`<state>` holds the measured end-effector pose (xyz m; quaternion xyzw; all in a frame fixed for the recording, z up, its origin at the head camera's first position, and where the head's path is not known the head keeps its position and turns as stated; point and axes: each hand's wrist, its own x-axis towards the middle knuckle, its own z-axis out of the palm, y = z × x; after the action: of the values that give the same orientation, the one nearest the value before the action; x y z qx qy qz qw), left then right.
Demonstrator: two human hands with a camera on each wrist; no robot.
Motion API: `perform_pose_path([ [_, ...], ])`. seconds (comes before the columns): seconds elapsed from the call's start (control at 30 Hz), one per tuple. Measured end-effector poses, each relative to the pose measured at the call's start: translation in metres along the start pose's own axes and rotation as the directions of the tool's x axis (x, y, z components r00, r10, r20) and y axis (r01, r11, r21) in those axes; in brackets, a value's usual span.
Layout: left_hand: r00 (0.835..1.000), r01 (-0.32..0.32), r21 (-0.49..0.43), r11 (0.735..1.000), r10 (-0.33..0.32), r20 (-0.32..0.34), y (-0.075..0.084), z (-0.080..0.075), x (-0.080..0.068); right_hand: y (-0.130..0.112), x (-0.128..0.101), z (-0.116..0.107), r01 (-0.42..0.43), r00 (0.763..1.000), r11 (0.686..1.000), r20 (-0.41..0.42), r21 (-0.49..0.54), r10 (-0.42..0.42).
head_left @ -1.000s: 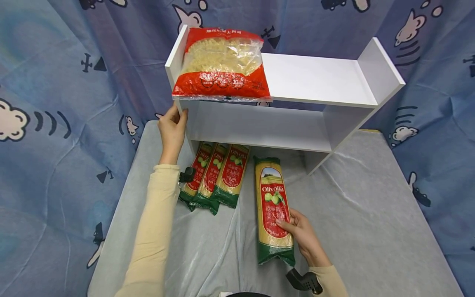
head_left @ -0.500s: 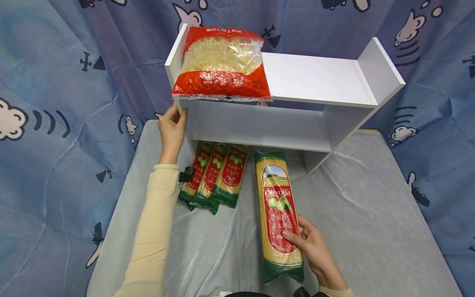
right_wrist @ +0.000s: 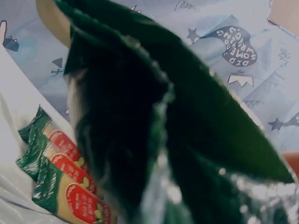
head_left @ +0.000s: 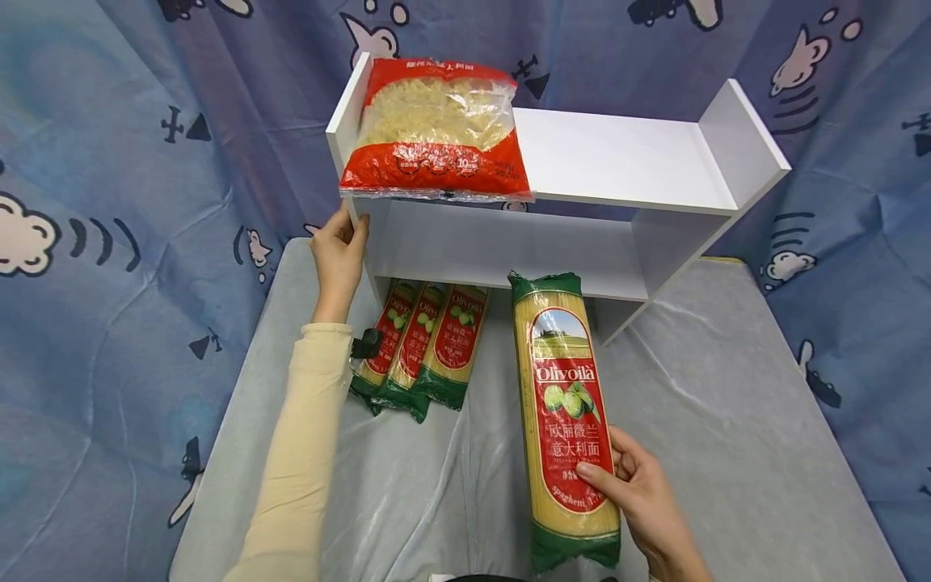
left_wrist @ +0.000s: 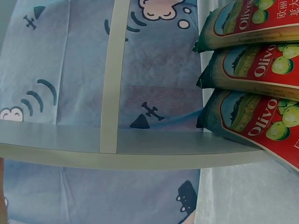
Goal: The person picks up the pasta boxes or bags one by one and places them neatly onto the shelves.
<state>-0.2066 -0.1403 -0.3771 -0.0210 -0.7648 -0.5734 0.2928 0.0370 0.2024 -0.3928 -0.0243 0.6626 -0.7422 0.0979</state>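
My right hand (head_left: 647, 493) grips the lower right side of a spaghetti packet (head_left: 570, 428), thumb on its red label. The packet is held up in front of the shelf, its green top end overlapping the middle board's edge. In the right wrist view its green end (right_wrist: 140, 112) fills much of the picture, dark and blurred. My left hand (head_left: 339, 259) pinches the left side panel of the white shelf (head_left: 502, 246), just below the top board. Several more spaghetti packets (head_left: 454, 343) lie side by side under the shelf's lower left, also visible in the left wrist view (left_wrist: 261, 65).
A red bag of spiral pasta (head_left: 436, 129) lies on the top board at the left, slightly over its front edge. Grey cloth (head_left: 698, 420) covers the table. A blue patterned curtain (head_left: 94, 339) hangs behind and at both sides.
My right hand has drawn the spaghetti packet toward the camera and a little to the right, so it looks larger. The left hand keeps its place on the shelf panel.
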Motion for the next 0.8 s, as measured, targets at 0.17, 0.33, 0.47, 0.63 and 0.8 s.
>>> perform_pose_path([
  [0.17,1.000,-0.008,-0.012,1.000,0.008,0.004,0.001,0.000,0.000,-0.009,-0.003,-0.002,0.057,0.998,0.998,-0.012,0.013,-0.057],
  [0.33,0.999,-0.031,0.010,0.999,0.031,0.006,0.001,0.000,0.000,-0.017,-0.003,-0.004,0.112,0.993,0.994,-0.044,0.006,-0.111],
  [0.47,0.998,-0.064,0.039,0.997,0.065,-0.001,0.000,0.000,0.000,-0.026,-0.001,-0.007,0.133,0.990,0.991,-0.047,0.012,-0.133],
  [0.63,0.997,-0.072,0.044,0.996,0.072,0.000,0.001,0.000,-0.001,-0.037,0.004,-0.010,0.188,0.981,0.982,-0.057,0.012,-0.187],
  [0.8,0.998,-0.058,0.044,0.997,0.058,-0.001,0.001,0.000,-0.001,-0.050,0.012,-0.012,0.231,0.969,0.973,-0.085,-0.013,-0.231],
])
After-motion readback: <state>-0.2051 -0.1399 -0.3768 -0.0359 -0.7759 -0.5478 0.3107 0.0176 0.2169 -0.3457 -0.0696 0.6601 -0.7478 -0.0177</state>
